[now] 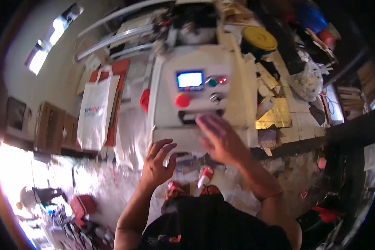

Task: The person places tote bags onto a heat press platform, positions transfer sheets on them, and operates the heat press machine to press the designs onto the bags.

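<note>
A light-coloured machine front (162, 112) stands before me, with a lit display (190, 79), a red mushroom button (182, 100), a green button (212, 82), a glowing red light (222, 80) and a selector switch (215, 98). Below them is a dark slot-like handle (188, 118). My right hand (218, 136) is by the right end of that handle, somewhat blurred, its fingers stretched out and the thumb apart. Whether it touches the panel I cannot tell. Lower left, my left hand (157, 162) hovers near the machine's bottom edge, fingers loosely spread and holding nothing.
White bag (96, 110) leans against a red board left of the machine. At right are a yellow round lid (259, 38), gold sheet (275, 113) and clear plastic bag (307, 81). Cardboard boxes (49, 127) stand far left; a person (39, 196) is lower left. Scraps litter the floor.
</note>
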### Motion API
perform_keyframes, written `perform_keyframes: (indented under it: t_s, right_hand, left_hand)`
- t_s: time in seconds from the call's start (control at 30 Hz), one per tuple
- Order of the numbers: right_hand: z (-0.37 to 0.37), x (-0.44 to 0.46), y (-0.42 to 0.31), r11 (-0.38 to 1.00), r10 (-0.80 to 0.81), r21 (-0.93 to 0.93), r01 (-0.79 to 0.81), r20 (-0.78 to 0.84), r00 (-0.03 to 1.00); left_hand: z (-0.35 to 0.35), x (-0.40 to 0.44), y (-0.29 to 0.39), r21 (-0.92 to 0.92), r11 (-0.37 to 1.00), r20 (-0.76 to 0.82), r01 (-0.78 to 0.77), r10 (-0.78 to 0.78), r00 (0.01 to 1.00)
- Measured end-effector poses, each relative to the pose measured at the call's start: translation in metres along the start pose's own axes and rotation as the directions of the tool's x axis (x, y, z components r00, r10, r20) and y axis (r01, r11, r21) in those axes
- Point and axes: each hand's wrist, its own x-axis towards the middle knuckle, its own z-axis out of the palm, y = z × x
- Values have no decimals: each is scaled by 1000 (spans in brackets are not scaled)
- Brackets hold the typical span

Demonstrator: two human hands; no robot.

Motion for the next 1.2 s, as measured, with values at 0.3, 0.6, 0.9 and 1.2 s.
perform_keyframes:
  t_s: [0.3,0.6,0.9,1.2]
  right_hand:
    - [44,16,-1,987,94,-125,-99,-49,994]
    - [43,10,9,882,137,-448,-147,-55,989]
    - [246,-85,-144,987,158,-78,-138,377,913]
    - [664,-317,-1,935,-218,157,318,962,165]
  left_hand:
    - [-14,-216,-80,-96,823,54,560,-558,828]
    - [-66,-428,-128,-97,450,77,888,-886,458]
    - [14,-588,-191,-288,205,125,935,-960,249]
    - [220,-803,-131,-446,-491,276,749,-871,-406]
